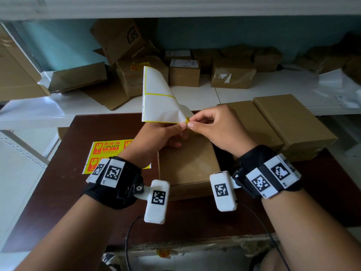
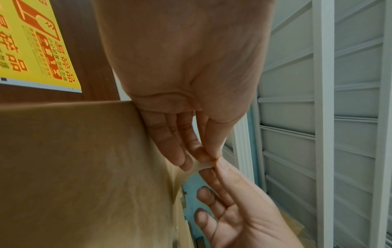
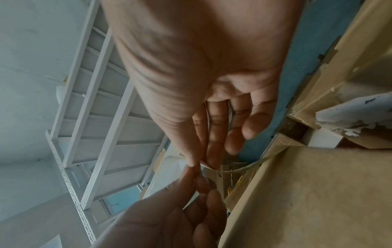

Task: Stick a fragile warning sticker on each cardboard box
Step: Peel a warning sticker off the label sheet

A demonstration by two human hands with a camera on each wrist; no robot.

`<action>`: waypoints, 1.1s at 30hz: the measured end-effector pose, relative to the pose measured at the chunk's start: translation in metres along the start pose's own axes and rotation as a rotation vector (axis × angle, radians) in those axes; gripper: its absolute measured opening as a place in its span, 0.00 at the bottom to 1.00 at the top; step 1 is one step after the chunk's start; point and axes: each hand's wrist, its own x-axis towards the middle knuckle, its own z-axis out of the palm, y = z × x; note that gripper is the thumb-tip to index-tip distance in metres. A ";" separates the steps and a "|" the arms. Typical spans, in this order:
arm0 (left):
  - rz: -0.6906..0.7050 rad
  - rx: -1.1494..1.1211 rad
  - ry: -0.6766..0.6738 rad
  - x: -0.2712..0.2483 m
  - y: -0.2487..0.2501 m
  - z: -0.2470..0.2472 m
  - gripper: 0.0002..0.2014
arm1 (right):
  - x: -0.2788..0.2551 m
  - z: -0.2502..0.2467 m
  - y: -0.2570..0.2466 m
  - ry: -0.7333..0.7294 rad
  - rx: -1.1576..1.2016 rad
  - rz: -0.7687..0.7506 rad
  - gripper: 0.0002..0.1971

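Note:
I hold a white sticker backing sheet with yellow edge lines upright above the brown table. My left hand pinches its lower right corner. My right hand pinches a small yellow sticker corner at the same spot, fingertips touching the left hand's. Directly beneath both hands lies a flat cardboard box, also seen in the left wrist view as a cardboard box. A yellow sheet of fragile stickers lies flat on the table left of that box.
Two more flat cardboard boxes lie side by side at the table's right. On the white shelf behind stand several taped cartons and opened boxes. A black cable hangs at the table's near edge.

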 end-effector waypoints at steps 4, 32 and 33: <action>0.000 0.008 0.004 0.001 -0.001 0.000 0.10 | -0.001 0.000 -0.001 0.005 -0.010 0.008 0.03; -0.024 0.009 -0.046 -0.003 0.004 -0.002 0.14 | -0.001 -0.008 -0.003 -0.072 0.005 0.044 0.04; -0.032 -0.003 -0.042 -0.003 0.004 -0.001 0.13 | -0.001 -0.008 -0.004 -0.071 0.008 0.042 0.04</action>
